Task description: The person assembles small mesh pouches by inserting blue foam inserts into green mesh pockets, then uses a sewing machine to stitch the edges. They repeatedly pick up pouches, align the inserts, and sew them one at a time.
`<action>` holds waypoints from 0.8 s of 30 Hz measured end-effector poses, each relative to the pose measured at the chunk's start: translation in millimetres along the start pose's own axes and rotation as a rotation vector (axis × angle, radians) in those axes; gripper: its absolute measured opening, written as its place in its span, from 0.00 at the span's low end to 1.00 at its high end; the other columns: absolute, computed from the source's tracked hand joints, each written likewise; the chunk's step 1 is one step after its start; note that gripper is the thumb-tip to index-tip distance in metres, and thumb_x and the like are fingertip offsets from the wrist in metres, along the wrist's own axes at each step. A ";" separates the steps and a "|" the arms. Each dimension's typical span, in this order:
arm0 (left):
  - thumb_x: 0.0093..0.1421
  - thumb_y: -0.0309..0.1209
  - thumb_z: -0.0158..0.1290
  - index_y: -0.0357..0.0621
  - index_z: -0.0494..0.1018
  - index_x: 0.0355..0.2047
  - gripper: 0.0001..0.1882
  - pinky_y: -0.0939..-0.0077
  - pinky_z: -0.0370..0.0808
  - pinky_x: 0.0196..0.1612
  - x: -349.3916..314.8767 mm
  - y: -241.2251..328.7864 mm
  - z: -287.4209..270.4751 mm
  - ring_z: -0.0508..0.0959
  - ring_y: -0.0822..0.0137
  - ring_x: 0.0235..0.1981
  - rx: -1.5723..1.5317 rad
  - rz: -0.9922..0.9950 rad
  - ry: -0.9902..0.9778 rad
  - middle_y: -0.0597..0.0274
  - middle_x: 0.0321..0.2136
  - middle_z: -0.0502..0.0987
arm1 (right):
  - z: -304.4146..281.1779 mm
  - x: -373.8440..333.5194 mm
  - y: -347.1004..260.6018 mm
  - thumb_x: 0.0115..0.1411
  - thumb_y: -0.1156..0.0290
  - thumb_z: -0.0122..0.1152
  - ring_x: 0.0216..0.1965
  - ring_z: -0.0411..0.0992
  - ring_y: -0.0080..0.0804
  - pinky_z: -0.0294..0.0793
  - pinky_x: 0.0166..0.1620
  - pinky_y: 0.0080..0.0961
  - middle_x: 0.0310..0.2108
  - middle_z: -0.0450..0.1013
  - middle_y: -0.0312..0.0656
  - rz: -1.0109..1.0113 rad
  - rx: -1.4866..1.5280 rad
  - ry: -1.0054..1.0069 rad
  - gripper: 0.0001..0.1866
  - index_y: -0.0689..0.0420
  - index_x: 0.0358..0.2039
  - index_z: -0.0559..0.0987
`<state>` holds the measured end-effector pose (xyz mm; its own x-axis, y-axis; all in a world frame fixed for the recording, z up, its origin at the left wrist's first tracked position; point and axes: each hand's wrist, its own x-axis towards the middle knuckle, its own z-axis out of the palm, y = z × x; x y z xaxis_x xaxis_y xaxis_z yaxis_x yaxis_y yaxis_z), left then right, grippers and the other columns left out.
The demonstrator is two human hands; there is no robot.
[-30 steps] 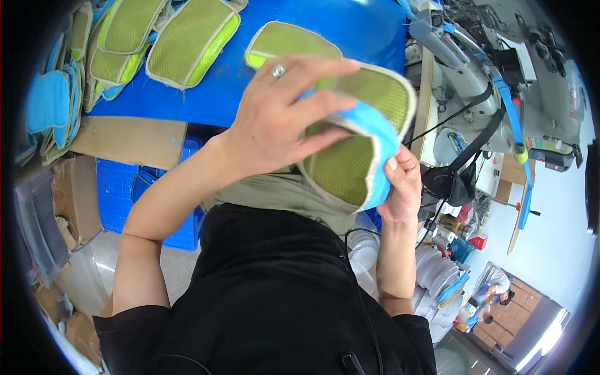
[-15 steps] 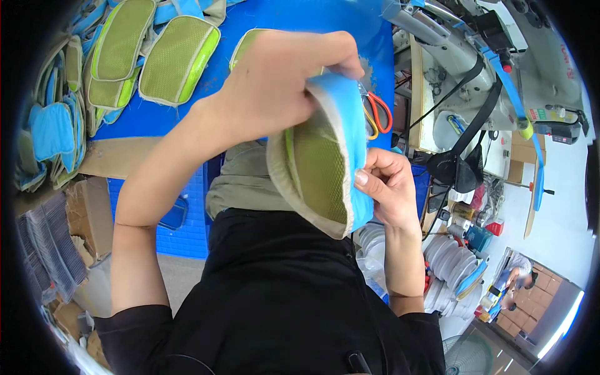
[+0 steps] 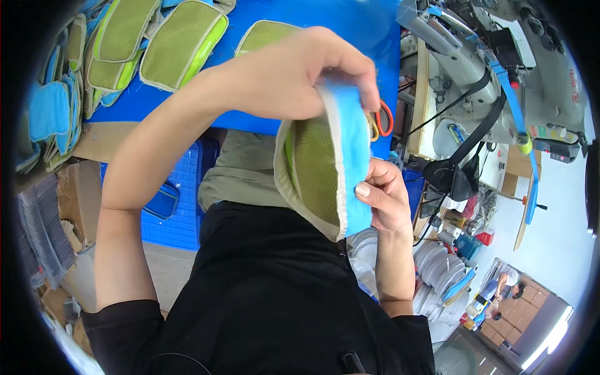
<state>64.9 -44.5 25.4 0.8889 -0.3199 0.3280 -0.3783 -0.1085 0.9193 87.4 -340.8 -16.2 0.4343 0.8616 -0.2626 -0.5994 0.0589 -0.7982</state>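
Note:
A fabric pouch [image 3: 315, 175] with olive mesh, pale binding and a light blue side hangs between my hands above my lap. My left hand [image 3: 319, 72] grips its top end, fingers bent over the blue fabric. Lower down on the blue side, my right hand [image 3: 386, 195] pinches the pouch between thumb and fingers. Behind the pouch, the red and orange handles of scissors [image 3: 384, 119] show on the blue table; their blades are hidden. Another mesh piece [image 3: 265, 36] lies partly covered behind my left hand.
Stacked green mesh pieces [image 3: 184, 45] and blue fabric pieces [image 3: 50, 111] fill the table's left. A sewing machine [image 3: 465, 69] stands at the right. A blue plastic crate [image 3: 169, 219] sits below the table edge. Another person [image 3: 500, 287] is far off at the lower right.
My left hand has shifted slightly right, its fingers now folded further down over the pouch's top. The right hand keeps its pinch. The whole view has moved a little.

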 end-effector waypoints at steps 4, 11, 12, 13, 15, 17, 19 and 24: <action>0.58 0.18 0.63 0.35 0.80 0.41 0.10 0.76 0.79 0.49 -9.0 0.4 1.4 0.83 0.71 0.42 -0.115 -0.091 0.036 0.61 0.38 0.83 | 15.5 6.9 -4.4 0.63 0.81 0.63 0.42 0.79 0.24 0.76 0.47 0.22 0.42 0.81 0.43 -0.054 -0.094 -0.012 0.17 0.68 0.52 0.77; 0.59 0.20 0.63 0.36 0.81 0.41 0.09 0.79 0.79 0.44 -12.4 2.8 8.1 0.83 0.74 0.38 0.086 -0.189 0.128 0.63 0.35 0.83 | 30.0 6.4 -8.5 0.63 0.82 0.61 0.43 0.79 0.23 0.76 0.49 0.21 0.43 0.81 0.44 -0.059 -0.241 0.012 0.18 0.70 0.54 0.77; 0.59 0.21 0.63 0.36 0.81 0.40 0.09 0.80 0.79 0.43 -10.7 0.8 9.0 0.83 0.74 0.37 0.079 -0.208 0.125 0.63 0.35 0.83 | 27.8 5.1 -7.1 0.63 0.82 0.61 0.42 0.79 0.22 0.76 0.48 0.20 0.42 0.82 0.44 -0.057 -0.249 0.013 0.17 0.70 0.53 0.78; 0.59 0.21 0.63 0.36 0.81 0.40 0.08 0.80 0.79 0.42 -9.2 -1.2 9.3 0.82 0.75 0.37 0.073 -0.227 0.123 0.63 0.34 0.83 | 25.5 4.1 -5.5 0.63 0.82 0.62 0.42 0.79 0.22 0.77 0.47 0.20 0.42 0.82 0.44 -0.055 -0.257 0.012 0.17 0.70 0.52 0.79; 0.59 0.23 0.63 0.35 0.81 0.39 0.07 0.80 0.78 0.41 -7.2 -5.0 8.2 0.81 0.76 0.35 0.161 -0.217 0.090 0.63 0.34 0.83 | 20.5 1.8 -1.3 0.62 0.82 0.62 0.40 0.79 0.22 0.77 0.45 0.19 0.40 0.82 0.43 -0.067 -0.204 0.015 0.17 0.70 0.52 0.79; 0.59 0.24 0.63 0.34 0.81 0.38 0.07 0.81 0.78 0.40 -7.1 -10.3 7.6 0.81 0.76 0.34 0.192 -0.221 0.064 0.64 0.33 0.83 | 13.7 -2.4 3.2 0.58 0.78 0.65 0.38 0.80 0.25 0.78 0.44 0.20 0.38 0.83 0.44 -0.066 -0.158 0.047 0.18 0.70 0.49 0.81; 0.59 0.25 0.63 0.34 0.81 0.37 0.07 0.80 0.77 0.40 -10.5 -17.9 8.7 0.80 0.76 0.34 0.162 -0.240 0.046 0.64 0.33 0.83 | 10.1 -4.8 0.9 0.55 0.75 0.67 0.38 0.81 0.28 0.79 0.44 0.22 0.38 0.83 0.47 -0.066 -0.084 0.071 0.20 0.71 0.48 0.82; 0.58 0.27 0.63 0.36 0.81 0.37 0.08 0.78 0.76 0.41 -14.5 -28.7 5.2 0.80 0.76 0.34 0.040 -0.228 0.001 0.65 0.31 0.83 | 0.5 -9.5 8.4 0.46 0.66 0.65 0.39 0.82 0.38 0.81 0.48 0.30 0.42 0.82 0.56 -0.092 0.072 0.189 0.28 0.74 0.45 0.82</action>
<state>61.5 -41.6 -6.9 0.9528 -0.2818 0.1132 -0.1777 -0.2151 0.9603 78.0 -348.2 -20.1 0.6040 0.7413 -0.2927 -0.5949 0.1751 -0.7845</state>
